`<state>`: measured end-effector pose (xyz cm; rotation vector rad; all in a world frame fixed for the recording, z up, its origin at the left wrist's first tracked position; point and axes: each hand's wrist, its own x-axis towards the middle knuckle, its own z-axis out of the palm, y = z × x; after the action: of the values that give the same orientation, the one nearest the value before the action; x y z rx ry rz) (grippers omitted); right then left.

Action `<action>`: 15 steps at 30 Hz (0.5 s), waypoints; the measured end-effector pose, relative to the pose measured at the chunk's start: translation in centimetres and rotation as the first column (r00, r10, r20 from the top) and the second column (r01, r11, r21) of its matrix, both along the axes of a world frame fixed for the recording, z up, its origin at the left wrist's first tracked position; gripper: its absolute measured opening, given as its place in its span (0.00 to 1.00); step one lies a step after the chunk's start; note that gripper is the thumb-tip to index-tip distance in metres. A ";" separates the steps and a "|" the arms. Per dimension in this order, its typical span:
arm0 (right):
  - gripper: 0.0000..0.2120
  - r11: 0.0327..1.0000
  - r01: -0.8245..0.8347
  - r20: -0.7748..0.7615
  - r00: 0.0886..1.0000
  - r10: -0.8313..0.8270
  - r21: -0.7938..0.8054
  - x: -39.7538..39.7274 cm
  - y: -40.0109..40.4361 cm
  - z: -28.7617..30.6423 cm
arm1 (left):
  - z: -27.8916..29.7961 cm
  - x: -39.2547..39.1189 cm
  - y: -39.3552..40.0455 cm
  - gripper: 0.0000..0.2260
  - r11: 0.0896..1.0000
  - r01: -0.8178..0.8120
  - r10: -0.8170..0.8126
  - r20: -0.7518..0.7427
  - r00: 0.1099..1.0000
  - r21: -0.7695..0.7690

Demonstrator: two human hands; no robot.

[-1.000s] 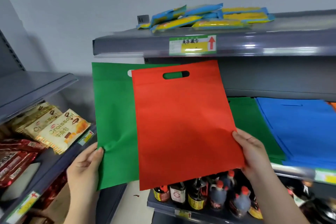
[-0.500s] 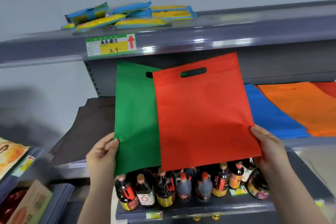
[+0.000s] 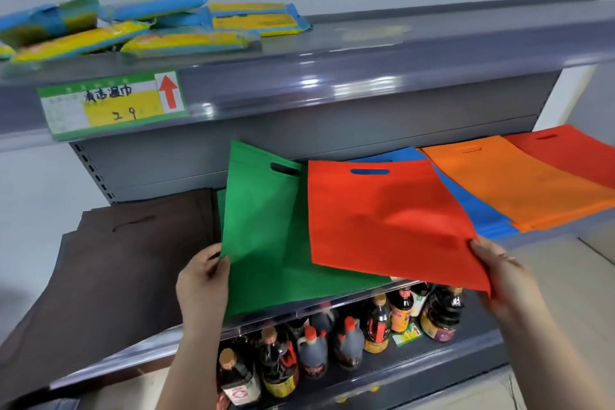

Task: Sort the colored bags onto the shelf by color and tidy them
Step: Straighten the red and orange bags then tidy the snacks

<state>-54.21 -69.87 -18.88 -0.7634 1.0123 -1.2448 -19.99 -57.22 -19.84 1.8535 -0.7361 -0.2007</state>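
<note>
My left hand (image 3: pixel 203 280) pinches the lower left corner of a green bag (image 3: pixel 266 230), which leans back over the middle shelf. My right hand (image 3: pixel 496 273) grips the lower right corner of a red bag (image 3: pixel 392 223), held flat and tilted just above the shelf. Along that shelf lie a brown pile (image 3: pixel 126 263) at the left, more green under the held green bag, then a blue pile (image 3: pixel 479 213), an orange pile (image 3: pixel 519 186) and a red pile (image 3: pixel 572 153) at the far right.
The middle shelf's front edge (image 3: pixel 143 353) runs below the bags. Blue-and-yellow packets (image 3: pixel 166 30) lie on the top shelf (image 3: pixel 416 63) above a price tag (image 3: pixel 113 106). Dark sauce bottles (image 3: pixel 346 339) fill the shelf beneath. A cardboard surface (image 3: pixel 565 280) sits at the right.
Both bags have dropped from upright in front of the shelf to lying back over it. The red bag has shifted right, away from the green one. The view has swung right.
</note>
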 end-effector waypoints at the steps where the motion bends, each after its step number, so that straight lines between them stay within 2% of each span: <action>1: 0.09 1.000 0.004 -0.006 1.000 -0.004 -0.003 -0.1 0.0 -0.1 | 0.0 0.1 -0.2 0.13 0.997 0.010 -0.013 0.041 0.999 0.077; 3: 0.09 1.000 0.015 -0.012 1.000 -0.015 -0.010 -0.2 0.0 -0.3 | -0.2 0.1 -0.5 0.17 0.962 -0.007 -0.061 0.238 0.969 0.273; 5: 0.08 1.000 0.015 -0.015 1.000 -0.015 -0.018 -0.5 -0.1 -0.6 | -0.2 -0.2 -1.2 0.20 0.918 -0.030 -0.167 0.454 0.875 0.396; 7: 0.09 0.999 0.015 -0.013 1.000 -0.016 -0.038 -0.9 -0.2 -0.5 | 0.5 -1.5 -2.4 0.18 0.918 0.041 -0.233 0.451 0.861 0.396; 8: 0.09 0.999 0.013 -0.011 1.000 -0.014 -0.046 -1.2 -0.4 -0.5 | 1.1 -2.6 -3.2 0.16 0.919 0.124 -0.267 0.359 0.894 0.373; 10: 0.10 0.998 0.013 0.003 1.000 -0.013 -0.059 -2.1 -0.7 -0.4 | 2.4 -5.4 -4.7 0.15 0.905 0.311 -0.333 0.028 0.943 0.291; 12: 0.10 0.998 0.031 0.012 0.999 -0.030 -0.062 -3.5 -1.2 -0.3 | 3.6 -8.4 -6.3 0.16 0.886 0.433 -0.384 -0.257 0.887 0.167; 15: 0.11 0.997 0.043 0.021 0.999 -0.042 -0.063 -6.5 -2.0 0.0 | 4.2 -12.6 -8.6 0.08 0.863 0.500 -0.438 -0.388 0.811 0.070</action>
<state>-60.69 -71.91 -18.92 -0.7803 0.9817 -1.3236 -32.56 -65.86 -15.63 1.6884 -0.9280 -0.9312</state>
